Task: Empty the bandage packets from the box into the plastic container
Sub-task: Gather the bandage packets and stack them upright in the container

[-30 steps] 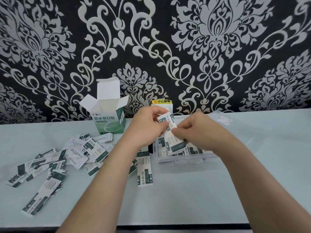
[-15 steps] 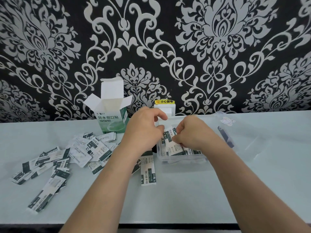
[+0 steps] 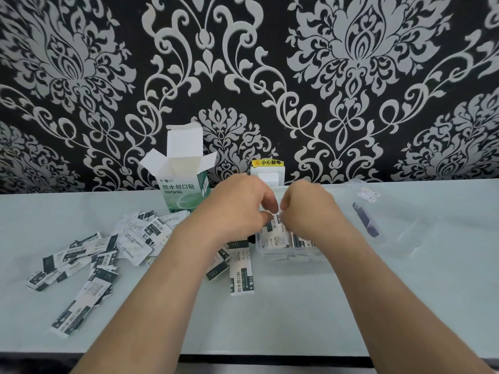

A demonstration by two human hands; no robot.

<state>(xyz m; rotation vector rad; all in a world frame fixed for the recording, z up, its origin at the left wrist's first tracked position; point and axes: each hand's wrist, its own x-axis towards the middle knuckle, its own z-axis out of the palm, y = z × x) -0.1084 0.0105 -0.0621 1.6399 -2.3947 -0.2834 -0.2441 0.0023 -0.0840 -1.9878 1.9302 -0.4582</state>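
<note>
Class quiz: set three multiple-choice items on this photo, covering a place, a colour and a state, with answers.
1. The white-and-green cardboard box stands: A) left of the clear plastic container B) right of it C) inside it
2. The small warning label is: A) red B) yellow C) blue
3. The box's top flaps are: A) taped shut B) torn off C) open
Answers: 1A, it stands left of the container; 2B, black characters on yellow; 3C, the flaps stand splayed.

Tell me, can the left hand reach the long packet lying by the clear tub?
Probably yes. The long packet lies uncovered on the table, close to the left hand and its wrist; nothing blocks it.
</note>
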